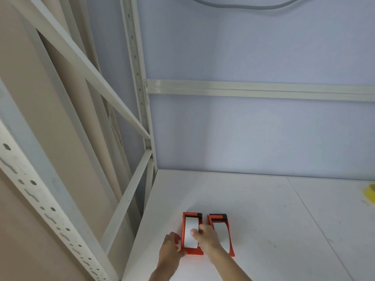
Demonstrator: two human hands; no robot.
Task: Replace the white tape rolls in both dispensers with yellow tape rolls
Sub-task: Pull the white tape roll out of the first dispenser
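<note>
Two orange tape dispensers lie side by side on the white shelf board (263, 220), each holding a white tape roll. My left hand (171, 245) grips the outer left side of the left dispenser (191, 251). My right hand (206, 237) reaches over it, thumb and fingers pinching the left white roll (190, 226). My right wrist partly covers the right dispenser (219, 218) and its white roll (222, 230). A yellow tape roll (370, 194) shows at the far right edge, cut off by the frame.
A pale metal rack frame with a perforated upright (140, 78) and diagonal braces stands to the left. A horizontal rail (259, 90) crosses the blue back wall. A grey cable (243, 6) hangs at the top.
</note>
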